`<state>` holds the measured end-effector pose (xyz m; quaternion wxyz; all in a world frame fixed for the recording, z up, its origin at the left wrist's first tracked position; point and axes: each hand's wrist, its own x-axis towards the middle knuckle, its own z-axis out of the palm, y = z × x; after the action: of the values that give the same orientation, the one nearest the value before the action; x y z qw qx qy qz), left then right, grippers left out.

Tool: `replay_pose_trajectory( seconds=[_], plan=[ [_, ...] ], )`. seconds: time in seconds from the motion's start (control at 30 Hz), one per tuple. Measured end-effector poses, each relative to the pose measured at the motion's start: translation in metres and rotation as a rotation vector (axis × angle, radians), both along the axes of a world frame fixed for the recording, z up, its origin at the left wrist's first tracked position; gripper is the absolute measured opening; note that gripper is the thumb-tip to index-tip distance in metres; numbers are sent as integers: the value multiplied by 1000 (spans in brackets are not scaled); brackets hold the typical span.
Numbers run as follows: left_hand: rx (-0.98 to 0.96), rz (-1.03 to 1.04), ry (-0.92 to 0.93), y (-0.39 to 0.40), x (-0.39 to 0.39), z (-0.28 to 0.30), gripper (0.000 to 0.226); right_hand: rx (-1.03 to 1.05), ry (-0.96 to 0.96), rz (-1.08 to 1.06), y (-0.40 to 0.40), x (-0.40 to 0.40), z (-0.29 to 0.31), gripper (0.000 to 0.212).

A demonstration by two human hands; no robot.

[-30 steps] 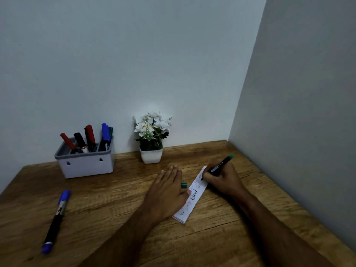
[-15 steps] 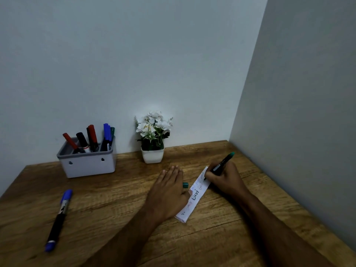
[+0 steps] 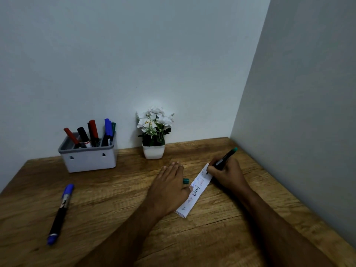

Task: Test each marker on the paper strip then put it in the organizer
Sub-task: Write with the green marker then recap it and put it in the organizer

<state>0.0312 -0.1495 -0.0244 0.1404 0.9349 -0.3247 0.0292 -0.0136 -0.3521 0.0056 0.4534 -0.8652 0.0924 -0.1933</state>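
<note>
One blue marker untested, lying on the surface left of the paper strip. Several markers already standing in the organizer, far left. Left hand flat, pinning the strip beside a green cap; right hand clamped on the green marker, tip on the strip's far end. Likely two left to stow.

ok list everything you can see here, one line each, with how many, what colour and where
organizer: one, grey-white, back left of the table, against the wall
markers in organizer: about six, red, black, blue, green caps, standing upright or leaning
blue marker: one, capped, lying front left
green marker: one, uncapped, tip on the strip
green cap: one, beside the strip
paper strip: one, white, scribbled
plant: one, white flowers, white pot, by the wall
table: one, wooden
left hand: flat, holding the strip
right hand: gripping the green marker
</note>
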Motion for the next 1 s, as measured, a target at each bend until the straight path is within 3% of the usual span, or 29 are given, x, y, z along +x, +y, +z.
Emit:
replay_pose_trajectory(
  seconds=[0.67,0.87,1.0],
  plan=[
    [-18,1,-12,0,2,-3,81,48,7,-32,0,3,-1,18],
    [-192,1,-2,3,-2,3,68,242,-109,-111,-6,-4,3,25],
    [-311,12,-10,4,0,5,56,328,-129,-89,-9,-8,7,11]
  ],
)
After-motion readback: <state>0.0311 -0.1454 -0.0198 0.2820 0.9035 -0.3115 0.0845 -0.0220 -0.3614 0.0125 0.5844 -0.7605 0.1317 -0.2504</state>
